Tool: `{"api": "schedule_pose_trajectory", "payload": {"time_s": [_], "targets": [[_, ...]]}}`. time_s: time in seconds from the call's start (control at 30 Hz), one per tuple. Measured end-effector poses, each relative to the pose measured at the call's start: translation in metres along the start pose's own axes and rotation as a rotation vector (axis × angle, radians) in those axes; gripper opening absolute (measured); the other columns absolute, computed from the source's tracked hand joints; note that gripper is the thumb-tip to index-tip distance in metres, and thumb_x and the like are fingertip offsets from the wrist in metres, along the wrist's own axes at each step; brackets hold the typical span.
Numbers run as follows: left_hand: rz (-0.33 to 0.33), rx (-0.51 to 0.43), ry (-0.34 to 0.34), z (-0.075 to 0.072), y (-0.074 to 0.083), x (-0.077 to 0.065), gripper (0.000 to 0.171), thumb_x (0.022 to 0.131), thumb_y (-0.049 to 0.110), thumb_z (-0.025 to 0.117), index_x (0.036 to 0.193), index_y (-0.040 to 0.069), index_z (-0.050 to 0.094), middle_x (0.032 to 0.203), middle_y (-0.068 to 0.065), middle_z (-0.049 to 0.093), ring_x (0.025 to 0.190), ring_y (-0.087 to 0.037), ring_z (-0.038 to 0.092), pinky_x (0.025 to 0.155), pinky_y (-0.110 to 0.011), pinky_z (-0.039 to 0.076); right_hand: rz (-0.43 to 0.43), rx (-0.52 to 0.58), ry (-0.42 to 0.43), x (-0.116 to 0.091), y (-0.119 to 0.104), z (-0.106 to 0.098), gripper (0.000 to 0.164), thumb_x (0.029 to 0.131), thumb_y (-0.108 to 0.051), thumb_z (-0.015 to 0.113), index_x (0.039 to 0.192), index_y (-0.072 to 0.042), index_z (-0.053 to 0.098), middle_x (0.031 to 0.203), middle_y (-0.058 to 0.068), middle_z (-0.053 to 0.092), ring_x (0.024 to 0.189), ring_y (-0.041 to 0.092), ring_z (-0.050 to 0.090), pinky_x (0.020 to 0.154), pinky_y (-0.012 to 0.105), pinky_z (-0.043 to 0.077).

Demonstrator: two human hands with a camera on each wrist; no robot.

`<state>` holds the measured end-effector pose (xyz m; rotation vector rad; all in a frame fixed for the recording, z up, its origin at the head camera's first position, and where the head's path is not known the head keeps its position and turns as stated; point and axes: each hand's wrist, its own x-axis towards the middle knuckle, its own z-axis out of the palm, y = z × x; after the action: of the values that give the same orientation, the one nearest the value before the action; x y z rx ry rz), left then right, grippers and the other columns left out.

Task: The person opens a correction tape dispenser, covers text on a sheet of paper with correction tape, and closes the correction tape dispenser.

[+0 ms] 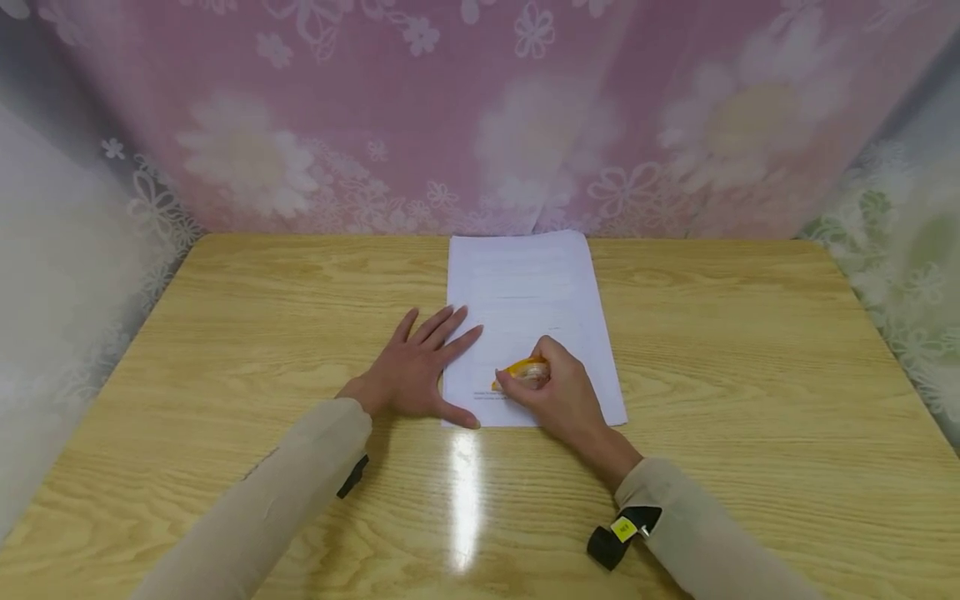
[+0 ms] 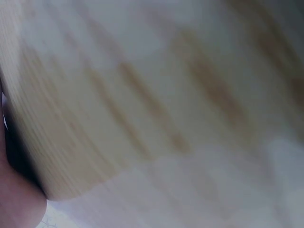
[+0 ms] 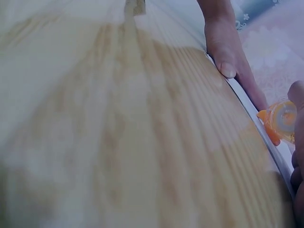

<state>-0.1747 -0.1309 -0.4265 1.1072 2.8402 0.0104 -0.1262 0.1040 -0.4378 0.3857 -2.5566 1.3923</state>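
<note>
A stack of white printed paper (image 1: 517, 287) lies on the wooden table, its lower lines of print close to the near edge. My left hand (image 1: 416, 371) rests with fingers spread over the left side of the sheets, its thumb at the lower left corner. In my right hand (image 1: 566, 396) I grip an orange and clear correction tape (image 1: 534, 372) between thumb and fingers. The tip of the correction tape is at the page, just above the bottom lines. In the right wrist view the orange tip (image 3: 262, 115) shows right at the paper's edge.
The wooden table (image 1: 300, 283) spreads around the paper on all sides. Behind it hangs a pink flowered curtain (image 1: 420, 108), which meets the table's far edge. A black wrist strap (image 1: 611, 546) with a yellow tag hangs at the right sleeve.
</note>
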Motion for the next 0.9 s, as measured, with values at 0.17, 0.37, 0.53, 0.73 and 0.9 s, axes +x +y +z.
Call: {"api": "schedule_pose_trajectory", "payload": {"time_s": [0.17,0.37,0.53,0.73,0.9], "targets": [[-0.005,-0.022,0.001,0.002,0.001,-0.001,0.120,0.060,0.098,0.031,0.155,0.028,0.009,0.160,-0.003,0.000,0.145,-0.021,-0.002,0.112,-0.054,-0.001,0.021,-0.088,-0.006,-0.001,-0.004,0.001,0.040,0.078,-0.030,0.077,0.075,-0.012,0.042,0.068,0.000,0.048,0.059,0.013,0.047,0.046,0.026,0.040],[-0.003,-0.023,0.002,0.004,0.001,-0.001,0.120,0.061,0.097,0.032,0.155,0.027,0.009,0.160,-0.003,0.000,0.145,-0.021,-0.002,0.112,-0.055,-0.001,0.061,-0.137,-0.020,-0.002,-0.007,-0.003,0.039,0.078,-0.031,0.076,0.074,-0.013,0.042,0.067,-0.001,0.046,0.058,0.013,0.045,0.046,0.028,0.038],[-0.003,-0.010,0.004,0.002,0.001,-0.001,0.120,0.061,0.097,0.031,0.155,0.027,0.008,0.160,-0.003,0.000,0.145,-0.021,-0.003,0.112,-0.054,-0.001,0.060,-0.156,-0.012,0.000,-0.006,-0.006,0.038,0.077,-0.031,0.076,0.073,-0.014,0.042,0.067,-0.002,0.047,0.058,0.014,0.046,0.046,0.029,0.038],[-0.001,-0.005,0.007,0.001,0.000,-0.001,0.120,0.060,0.097,0.032,0.155,0.027,0.009,0.160,-0.003,0.000,0.145,-0.021,-0.003,0.112,-0.054,-0.001,0.079,-0.183,-0.013,0.001,-0.006,-0.009,0.039,0.077,-0.033,0.076,0.074,-0.015,0.042,0.067,-0.002,0.047,0.059,0.014,0.046,0.046,0.029,0.038],[-0.003,-0.020,0.003,0.001,0.000,-0.001,0.119,0.061,0.097,0.034,0.155,0.027,0.009,0.160,-0.003,0.000,0.145,-0.020,-0.004,0.112,-0.054,-0.002,0.088,-0.176,-0.014,0.000,-0.006,-0.012,0.039,0.078,-0.034,0.075,0.073,-0.014,0.041,0.067,-0.001,0.046,0.059,0.014,0.045,0.047,0.029,0.037]]}}
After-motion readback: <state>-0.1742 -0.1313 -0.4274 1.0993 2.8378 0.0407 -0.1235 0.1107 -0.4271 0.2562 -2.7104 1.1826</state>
